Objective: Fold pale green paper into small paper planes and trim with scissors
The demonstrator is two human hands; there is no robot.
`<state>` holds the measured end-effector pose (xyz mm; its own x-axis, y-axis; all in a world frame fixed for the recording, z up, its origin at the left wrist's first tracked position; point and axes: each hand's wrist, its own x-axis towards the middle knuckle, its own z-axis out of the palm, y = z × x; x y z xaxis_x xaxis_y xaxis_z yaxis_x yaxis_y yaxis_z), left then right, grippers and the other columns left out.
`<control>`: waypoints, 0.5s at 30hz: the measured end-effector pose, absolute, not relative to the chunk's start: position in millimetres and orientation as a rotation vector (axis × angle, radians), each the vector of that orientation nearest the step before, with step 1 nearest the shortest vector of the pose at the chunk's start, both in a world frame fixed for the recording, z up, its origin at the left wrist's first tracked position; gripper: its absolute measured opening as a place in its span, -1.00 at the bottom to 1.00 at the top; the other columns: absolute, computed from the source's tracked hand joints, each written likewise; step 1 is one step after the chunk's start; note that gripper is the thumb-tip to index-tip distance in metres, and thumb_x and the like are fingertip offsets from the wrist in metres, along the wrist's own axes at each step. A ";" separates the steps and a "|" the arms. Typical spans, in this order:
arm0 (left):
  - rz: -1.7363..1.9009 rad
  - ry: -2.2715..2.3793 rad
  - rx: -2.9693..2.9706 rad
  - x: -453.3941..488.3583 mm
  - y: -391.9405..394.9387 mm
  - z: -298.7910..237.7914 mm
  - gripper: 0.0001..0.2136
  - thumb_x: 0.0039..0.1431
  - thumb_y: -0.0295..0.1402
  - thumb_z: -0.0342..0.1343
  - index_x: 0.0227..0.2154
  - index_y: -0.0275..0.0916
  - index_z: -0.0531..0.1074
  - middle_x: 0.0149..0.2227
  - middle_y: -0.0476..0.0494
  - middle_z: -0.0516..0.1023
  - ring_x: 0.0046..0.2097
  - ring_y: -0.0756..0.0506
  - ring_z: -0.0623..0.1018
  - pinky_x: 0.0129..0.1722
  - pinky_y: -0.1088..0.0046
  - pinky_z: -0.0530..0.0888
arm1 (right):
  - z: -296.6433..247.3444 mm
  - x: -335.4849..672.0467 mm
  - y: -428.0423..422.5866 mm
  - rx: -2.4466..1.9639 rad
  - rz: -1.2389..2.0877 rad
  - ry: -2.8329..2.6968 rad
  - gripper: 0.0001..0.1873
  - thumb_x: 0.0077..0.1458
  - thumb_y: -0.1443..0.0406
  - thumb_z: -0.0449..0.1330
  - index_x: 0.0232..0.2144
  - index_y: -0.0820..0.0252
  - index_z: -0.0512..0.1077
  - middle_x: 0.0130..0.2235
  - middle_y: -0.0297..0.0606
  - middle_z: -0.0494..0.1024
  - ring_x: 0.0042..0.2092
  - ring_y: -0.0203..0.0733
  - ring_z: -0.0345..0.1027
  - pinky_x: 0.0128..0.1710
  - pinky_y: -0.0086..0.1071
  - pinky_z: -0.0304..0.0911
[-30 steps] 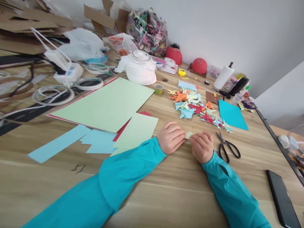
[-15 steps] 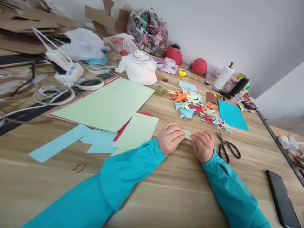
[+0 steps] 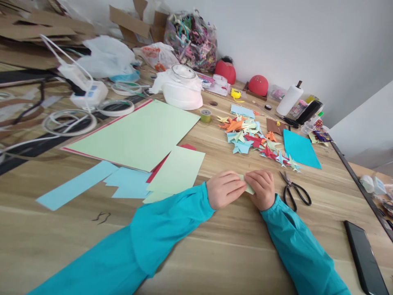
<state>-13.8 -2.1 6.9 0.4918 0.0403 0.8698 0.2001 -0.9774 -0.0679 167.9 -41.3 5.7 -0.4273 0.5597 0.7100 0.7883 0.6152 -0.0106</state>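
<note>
My left hand [image 3: 224,189] and my right hand [image 3: 261,188] rest side by side on the wooden table, both in teal sleeves. Their fingers are pinched together on a small folded piece of pale green paper [image 3: 248,187] that shows only as a sliver between them. Black scissors [image 3: 294,189] lie just right of my right hand. A pale green sheet [image 3: 177,169] lies just left of my left hand. Beyond the hands sits a pile of small folded paper figures [image 3: 250,139] in several colours.
A large green sheet [image 3: 136,135] over red card, light blue strips [image 3: 92,182], a teal sheet [image 3: 299,149], a black phone [image 3: 365,256] at the right edge, a white kettle-like pot [image 3: 181,88], a green tape roll [image 3: 205,115], cables, tape rings and bags along the back.
Both hands have drawn a little toward me and closer together. The green paper piece, earlier sticking up between the fingertips, is now mostly covered and lies flatter.
</note>
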 end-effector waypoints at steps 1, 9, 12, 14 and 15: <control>-1.498 -0.190 -2.575 -13.1 -2.4 5.5 -0.90 0.12 -0.51 0.02 -0.33 -0.28 0.42 -0.34 -0.11 0.57 -0.27 -0.03 0.48 -0.24 0.38 0.42 | 4.5 168.8 -40.6 -1.050 -0.407 -2.146 -0.75 0.02 0.41 0.08 -0.22 0.16 0.43 -0.24 -0.24 0.55 -0.15 -0.18 0.34 -0.11 -0.25 0.14; -1.596 -0.438 -2.560 -16.1 2.2 7.5 -0.89 0.09 -0.52 0.04 -0.38 -0.25 0.45 -0.37 -0.11 0.58 -0.32 -0.04 0.50 -0.37 0.42 0.42 | 0.6 172.7 -39.3 -1.107 -0.326 -2.031 -0.74 0.00 0.44 0.06 -0.24 0.16 0.44 -0.26 -0.21 0.54 -0.18 -0.15 0.36 -0.19 -0.25 0.19; -1.759 -0.520 -2.634 -17.0 4.1 7.4 -0.88 0.07 -0.54 0.04 -0.38 -0.29 0.46 -0.37 -0.18 0.57 -0.34 -0.03 0.50 -0.37 0.44 0.45 | 3.5 170.8 -41.0 -1.083 -0.224 -1.951 -0.76 0.01 0.45 0.07 -0.26 0.18 0.44 -0.31 -0.18 0.54 -0.23 -0.15 0.37 -0.24 -0.26 0.23; -1.909 -0.687 -2.708 -15.8 5.4 5.4 -0.89 0.07 -0.51 0.05 -0.41 -0.31 0.48 -0.39 -0.19 0.56 -0.35 -0.02 0.51 -0.36 0.46 0.48 | 5.3 167.8 -41.7 -1.094 -0.107 -1.865 -0.82 0.03 0.41 0.09 -0.32 0.18 0.46 -0.35 -0.18 0.53 -0.28 -0.17 0.38 -0.28 -0.29 0.28; -1.998 -0.829 -2.735 -14.9 6.3 4.0 -0.91 0.06 -0.48 0.07 -0.44 -0.31 0.48 -0.40 -0.19 0.56 -0.36 -0.01 0.51 -0.36 0.47 0.49 | 5.7 166.2 -41.7 -1.124 -0.039 -1.812 -0.85 0.04 0.39 0.10 -0.35 0.17 0.46 -0.38 -0.19 0.53 -0.30 -0.18 0.39 -0.30 -0.30 0.29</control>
<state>-14.9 6.3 4.0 0.2531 0.5556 0.7920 0.1682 -0.8314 0.5295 166.2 -41.7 5.7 -0.1066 0.6711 0.7336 0.7019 0.5734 -0.4225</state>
